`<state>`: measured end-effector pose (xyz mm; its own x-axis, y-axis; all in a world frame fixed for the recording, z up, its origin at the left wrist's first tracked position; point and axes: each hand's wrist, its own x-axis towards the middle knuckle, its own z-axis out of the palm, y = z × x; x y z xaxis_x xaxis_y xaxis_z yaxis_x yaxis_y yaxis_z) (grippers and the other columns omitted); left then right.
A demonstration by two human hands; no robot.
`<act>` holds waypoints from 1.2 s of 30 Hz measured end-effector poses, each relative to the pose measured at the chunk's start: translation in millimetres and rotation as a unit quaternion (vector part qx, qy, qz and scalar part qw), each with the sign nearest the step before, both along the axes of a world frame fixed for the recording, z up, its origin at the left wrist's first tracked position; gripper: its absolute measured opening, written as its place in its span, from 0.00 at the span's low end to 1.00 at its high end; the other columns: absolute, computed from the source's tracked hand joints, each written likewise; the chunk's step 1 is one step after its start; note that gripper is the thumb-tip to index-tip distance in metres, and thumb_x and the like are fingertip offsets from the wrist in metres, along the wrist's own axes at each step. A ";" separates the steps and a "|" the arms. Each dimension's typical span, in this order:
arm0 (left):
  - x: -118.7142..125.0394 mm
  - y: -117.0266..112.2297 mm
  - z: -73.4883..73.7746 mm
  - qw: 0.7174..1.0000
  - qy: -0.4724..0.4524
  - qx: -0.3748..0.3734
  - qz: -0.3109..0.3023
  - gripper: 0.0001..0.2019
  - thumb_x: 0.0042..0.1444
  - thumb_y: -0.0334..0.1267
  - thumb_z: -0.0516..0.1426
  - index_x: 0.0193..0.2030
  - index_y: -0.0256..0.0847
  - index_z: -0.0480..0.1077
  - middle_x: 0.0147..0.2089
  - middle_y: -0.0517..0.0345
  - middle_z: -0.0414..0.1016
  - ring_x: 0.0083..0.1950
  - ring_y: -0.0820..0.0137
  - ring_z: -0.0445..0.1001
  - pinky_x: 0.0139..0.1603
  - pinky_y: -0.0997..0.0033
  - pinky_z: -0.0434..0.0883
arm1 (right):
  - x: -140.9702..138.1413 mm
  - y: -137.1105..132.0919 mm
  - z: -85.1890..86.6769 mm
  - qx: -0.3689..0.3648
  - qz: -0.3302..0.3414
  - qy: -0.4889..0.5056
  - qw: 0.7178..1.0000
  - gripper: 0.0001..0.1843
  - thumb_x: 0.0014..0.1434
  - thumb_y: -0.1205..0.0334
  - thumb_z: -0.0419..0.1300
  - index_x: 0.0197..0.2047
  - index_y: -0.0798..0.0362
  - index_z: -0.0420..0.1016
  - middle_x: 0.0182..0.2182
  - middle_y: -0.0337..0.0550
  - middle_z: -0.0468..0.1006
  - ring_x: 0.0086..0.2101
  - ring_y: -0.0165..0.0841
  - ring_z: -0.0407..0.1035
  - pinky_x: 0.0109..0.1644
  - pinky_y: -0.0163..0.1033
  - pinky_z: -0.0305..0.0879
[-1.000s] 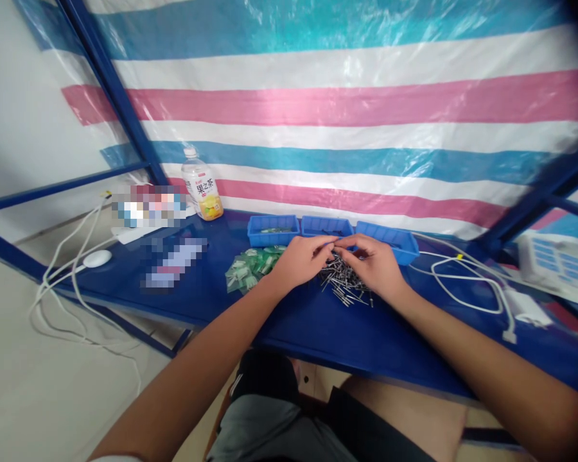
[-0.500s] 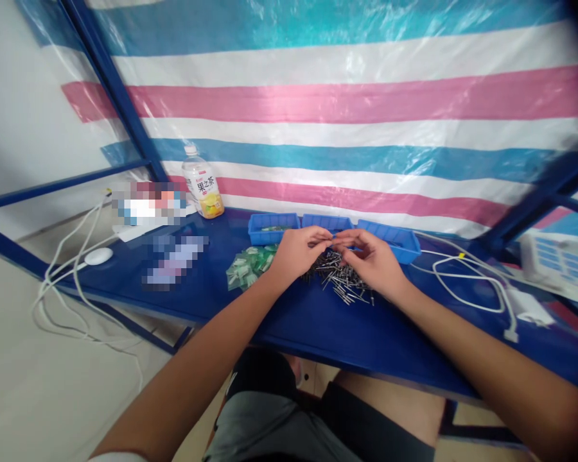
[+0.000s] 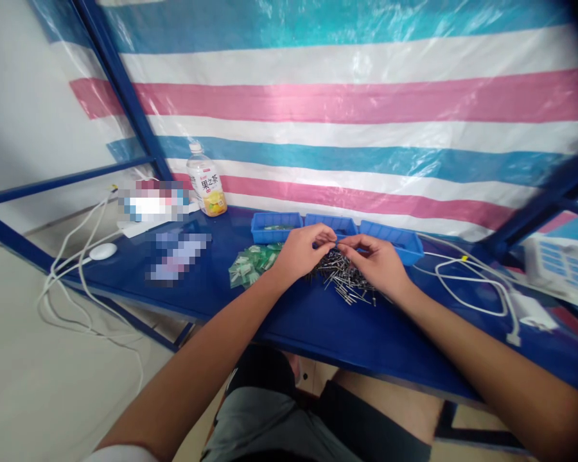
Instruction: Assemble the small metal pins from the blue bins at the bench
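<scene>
My left hand and my right hand meet fingertip to fingertip over a pile of thin metal rivet-like pins. Both are closed in a pinch; whatever lies between the fingertips is too small to make out. To the left of the pile, several small green-and-white packets are heaped beside my left wrist. Behind the hands stand three blue bins in a row: the left bin has a few greenish pieces in it, the middle bin is partly hidden by my fingers, and the right bin holds dark contents.
A drink bottle stands at the back left of the blue table. White cables and a white adapter lie on the right. A round white object with cables sits at the left edge. Striped sheeting hangs behind.
The fingers of my right hand have curled in more, closer to the left fingertips. The whole view has shifted slightly; the pile, packets and bins look the same.
</scene>
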<state>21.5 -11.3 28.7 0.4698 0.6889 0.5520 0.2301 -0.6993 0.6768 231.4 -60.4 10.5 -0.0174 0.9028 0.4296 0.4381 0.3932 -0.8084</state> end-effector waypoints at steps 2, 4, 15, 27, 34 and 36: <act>-0.2 -0.4 0.7 1.000 -0.016 -0.006 -0.004 0.07 0.63 0.29 0.63 0.46 0.42 0.78 0.47 0.54 0.86 0.47 0.66 0.85 0.55 0.60 0.82 | 0.4 1.3 -1.4 0.009 0.002 -0.018 1.000 0.18 0.66 0.44 0.68 0.45 0.50 0.86 0.41 0.47 0.87 0.37 0.41 0.79 0.43 0.47 0.77; 0.2 -1.2 0.4 0.999 -0.034 -0.019 -0.015 0.08 0.63 0.28 0.63 0.48 0.42 0.78 0.47 0.53 0.86 0.48 0.66 0.85 0.56 0.60 0.82 | 0.7 2.3 -2.3 0.017 0.011 -0.046 0.999 0.17 0.67 0.45 0.66 0.44 0.49 0.86 0.41 0.46 0.88 0.39 0.42 0.80 0.46 0.48 0.76; -1.1 5.1 -4.6 1.000 0.010 0.016 0.016 0.10 0.66 0.33 0.62 0.53 0.42 0.78 0.52 0.50 0.86 0.50 0.64 0.85 0.56 0.60 0.81 | 2.5 9.8 1.6 -0.028 0.030 0.024 0.999 0.22 0.66 0.38 0.65 0.42 0.50 0.81 0.33 0.43 0.83 0.30 0.35 0.73 0.36 0.41 0.71; -7.4 7.8 -20.1 0.965 0.245 0.088 0.033 0.11 0.65 0.44 0.64 0.50 0.45 0.84 0.49 0.51 0.86 0.53 0.55 0.83 0.61 0.52 0.75 | 5.9 15.4 1.9 -0.055 -0.035 0.000 0.998 0.29 0.65 0.30 0.62 0.35 0.49 0.78 0.22 0.41 0.80 0.18 0.33 0.67 0.24 0.40 0.62; -9.6 15.0 -23.9 0.973 0.218 0.078 0.016 0.10 0.64 0.37 0.64 0.50 0.45 0.85 0.48 0.53 0.88 0.50 0.59 0.85 0.59 0.57 0.77 | 0.5 -4.2 3.6 0.042 -0.022 -0.151 0.987 0.23 0.73 0.40 0.58 0.34 0.47 0.79 0.24 0.39 0.82 0.22 0.36 0.72 0.30 0.42 0.65; -11.0 15.8 -24.3 0.973 0.216 0.076 0.009 0.11 0.64 0.37 0.63 0.50 0.45 0.85 0.49 0.53 0.88 0.50 0.58 0.85 0.60 0.56 0.77 | -0.9 -3.9 3.0 0.042 -0.013 -0.157 0.987 0.22 0.73 0.41 0.58 0.35 0.47 0.80 0.25 0.39 0.82 0.22 0.35 0.72 0.31 0.42 0.65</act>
